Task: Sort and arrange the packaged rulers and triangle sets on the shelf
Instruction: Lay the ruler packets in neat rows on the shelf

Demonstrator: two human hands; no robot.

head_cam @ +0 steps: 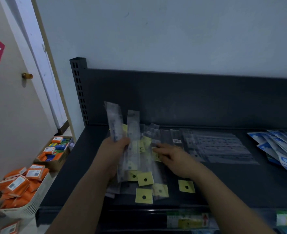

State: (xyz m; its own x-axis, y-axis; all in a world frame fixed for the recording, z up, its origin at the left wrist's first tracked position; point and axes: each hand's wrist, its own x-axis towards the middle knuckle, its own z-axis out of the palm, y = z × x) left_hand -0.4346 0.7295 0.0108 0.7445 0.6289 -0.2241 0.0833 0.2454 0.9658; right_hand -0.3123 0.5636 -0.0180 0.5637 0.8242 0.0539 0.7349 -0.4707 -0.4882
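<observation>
A person stands at a dark shelf point(82, 166), both bare forearms reaching in from the bottom of the view.

The left hand point(117, 149) is above the shelf's left part, its fingers curled round a bundle of rulers point(120, 125) in clear sleeves. The bundle stands nearly upright and fans out slightly at the top, in front of the shelf's back panel.

The right hand point(171, 157) lies just to the right of it, low over the shelf. Its fingers are stretched out and loosely spread, with the tips touching a yellow tag in a pile of loose rulers point(145, 179). That pile is spread from the middle of the shelf toward its front edge, with square yellow tags, each with a punched hole, lying at the near ends.

Triangle sets point(218, 147) in clear bags lie flat right of centre, near the back. Blue packs point(281, 149) overlap at the shelf's right edge. Labels point(186, 220) sit along the front rail.

On the floor to the left, a white basket point(29, 208) and a box point(55, 163) hold orange packets, beside a door point(12, 115).
</observation>
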